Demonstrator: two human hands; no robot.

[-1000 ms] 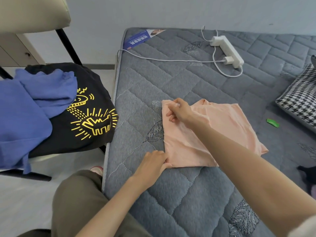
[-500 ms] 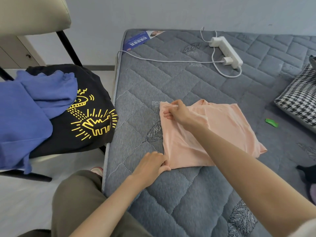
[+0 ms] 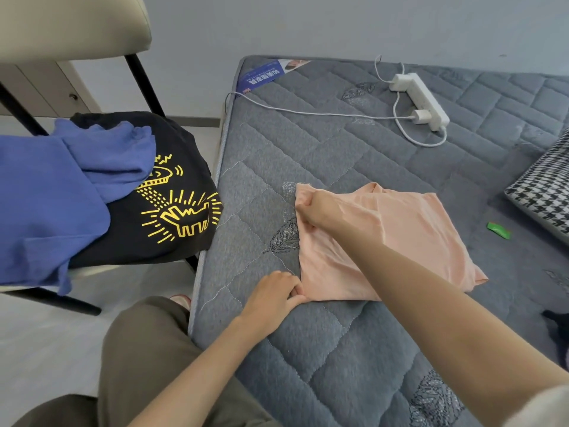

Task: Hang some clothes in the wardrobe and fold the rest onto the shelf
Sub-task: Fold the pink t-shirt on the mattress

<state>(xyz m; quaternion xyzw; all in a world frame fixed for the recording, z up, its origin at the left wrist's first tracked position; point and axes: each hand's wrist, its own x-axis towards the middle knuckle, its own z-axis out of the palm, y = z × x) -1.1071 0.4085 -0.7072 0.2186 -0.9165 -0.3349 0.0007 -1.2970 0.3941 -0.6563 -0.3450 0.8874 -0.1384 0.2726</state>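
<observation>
The top (image 3: pixel 415 241), pink and already folded once, lies flat on the mattress (image 3: pixel 308 143), close to its left edge. The left hand (image 3: pixel 272 300) pinches the near corner of the top's left side, fingers curled on the cloth. The right hand (image 3: pixel 317 209) pinches the far corner of that same side. To fold it well, both corners should lift together with the edge taut between them. They should cross to meet the right side squarely, then the hands smooth the cloth flat so no crease is trapped. A blue garment (image 3: pixel 46 195) and a black tee (image 3: pixel 178 235) wait on the chair (image 3: pixel 77 23).
</observation>
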